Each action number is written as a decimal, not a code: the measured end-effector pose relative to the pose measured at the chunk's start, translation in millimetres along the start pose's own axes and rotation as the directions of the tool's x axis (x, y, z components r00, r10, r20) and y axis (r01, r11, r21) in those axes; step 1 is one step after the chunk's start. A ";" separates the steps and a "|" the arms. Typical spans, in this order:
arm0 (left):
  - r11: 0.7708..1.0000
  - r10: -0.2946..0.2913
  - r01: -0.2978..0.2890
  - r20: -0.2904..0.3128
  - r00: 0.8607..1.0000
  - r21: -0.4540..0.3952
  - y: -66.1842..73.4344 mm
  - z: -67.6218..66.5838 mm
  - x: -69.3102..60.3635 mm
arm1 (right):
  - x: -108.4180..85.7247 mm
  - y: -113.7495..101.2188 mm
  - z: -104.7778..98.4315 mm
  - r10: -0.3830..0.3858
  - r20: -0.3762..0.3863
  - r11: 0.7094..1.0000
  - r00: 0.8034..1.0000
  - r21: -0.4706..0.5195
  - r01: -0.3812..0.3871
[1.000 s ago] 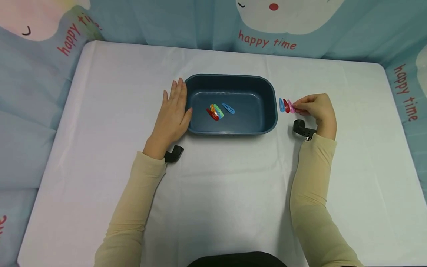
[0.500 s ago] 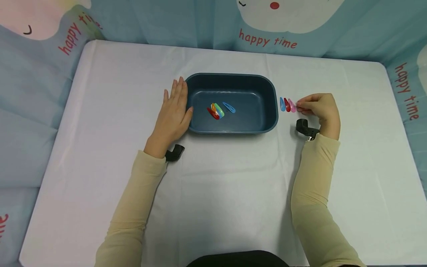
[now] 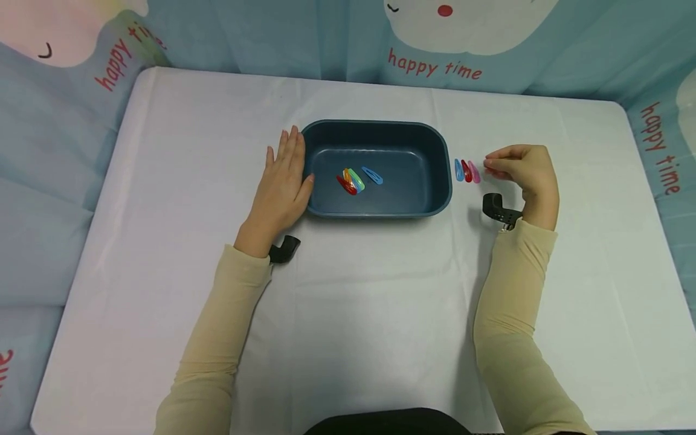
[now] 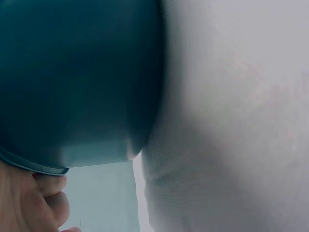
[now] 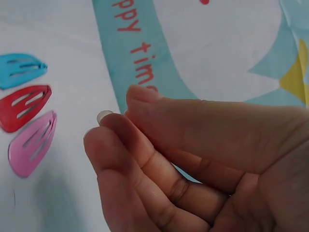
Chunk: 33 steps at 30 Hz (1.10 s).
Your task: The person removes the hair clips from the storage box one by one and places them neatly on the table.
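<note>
My left hand [image 3: 278, 187] rests against the left side of a dark blue-green rectangular tub [image 3: 375, 208], fingers straight along its rim. In the left wrist view, curled-looking fingers [image 4: 41, 198] show by the tub's rim. Over the table right of the tub, my right hand [image 3: 527, 172] holds nothing; thumb and fingers are bent loosely, tips near each other. Just left of its fingertips, three snap hair clips lie side by side: blue [image 5: 21, 70], red [image 5: 24, 107] and pink [image 5: 33, 145]. Inside the tub lie a loose blue hair clip [image 3: 372, 176] and a small multicoloured cluster of clips [image 3: 352, 181].
A white cloth covers the table [image 3: 370, 314]. Behind it and at both sides hangs a light blue printed curtain [image 3: 283, 36]. Black camera mounts [image 3: 500, 210] stick out from both wrists.
My right hand has let go of the pink hair clip and moved slightly right and away from it. The pink clip stays beside the red one. My left hand has not moved.
</note>
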<state>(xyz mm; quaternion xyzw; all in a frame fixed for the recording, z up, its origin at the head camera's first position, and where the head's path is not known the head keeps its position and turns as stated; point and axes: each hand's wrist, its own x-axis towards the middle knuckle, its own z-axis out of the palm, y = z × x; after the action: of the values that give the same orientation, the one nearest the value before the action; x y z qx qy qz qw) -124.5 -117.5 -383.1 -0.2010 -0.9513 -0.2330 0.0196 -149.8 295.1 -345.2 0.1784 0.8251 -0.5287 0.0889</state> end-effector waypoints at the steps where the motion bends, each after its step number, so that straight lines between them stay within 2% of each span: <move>1: 1.000 0.001 -0.001 0.000 1.000 -0.001 0.0 0.0 -0.2 | -0.7 -0.9 0.4 -0.002 0.002 1.000 1.000 0.010 0.002; 11: 1.000 -0.005 0.005 0.005 1.000 0.009 -1.3 -0.8 0.1 | -3.6 -8.3 3.8 -0.045 0.018 0.999 0.999 0.030 0.045; 27: 1.000 0.008 -0.008 -0.001 1.000 -0.004 -0.5 -0.5 -0.7 | -2.7 -6.7 3.7 -0.035 0.021 0.999 0.999 -0.006 0.035; 33: 1.000 0.009 -0.009 -0.002 1.000 0.001 -0.6 0.0 -0.7 | -4.7 -8.4 4.0 -0.055 0.023 0.998 0.998 -0.006 0.056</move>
<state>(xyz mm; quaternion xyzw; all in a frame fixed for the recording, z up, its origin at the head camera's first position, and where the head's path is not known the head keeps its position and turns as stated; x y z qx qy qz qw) -124.1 -118.3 -383.4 -0.2049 -0.9505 -0.2327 0.0219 -149.0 287.4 -338.3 0.1491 0.8303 -0.5303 0.0841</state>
